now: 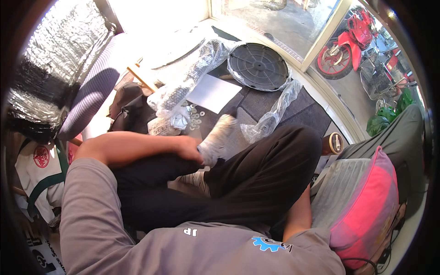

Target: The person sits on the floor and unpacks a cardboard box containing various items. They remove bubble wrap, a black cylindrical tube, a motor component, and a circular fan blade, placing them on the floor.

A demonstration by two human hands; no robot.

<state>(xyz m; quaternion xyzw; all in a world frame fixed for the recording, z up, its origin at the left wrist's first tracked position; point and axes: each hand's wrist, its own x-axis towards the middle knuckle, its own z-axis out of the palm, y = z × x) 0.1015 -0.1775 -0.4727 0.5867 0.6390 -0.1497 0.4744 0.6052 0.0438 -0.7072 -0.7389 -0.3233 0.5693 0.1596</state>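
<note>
I sit cross-legged in black trousers [256, 178]. My left hand [189, 149] reaches across my lap and rests on the heel of my foot in a grey-white sock [219, 137]; its fingers are hidden behind the foot. Only the forearm of my right arm [298, 215] shows, going down between my thigh and a pink cushion [366, 206]. My right hand is out of sight. Small metal washers [195, 117] lie scattered on the floor just beyond the foot.
Ahead lie a black round disc in plastic wrap [258, 66], a white sheet [213, 91], bagged parts [174, 98] and a crumpled clear bag [270, 117]. A tape roll [334, 143] sits at the right, a purple chair seat [91, 91] at the left. A red motorcycle [348, 43] stands outside the glass.
</note>
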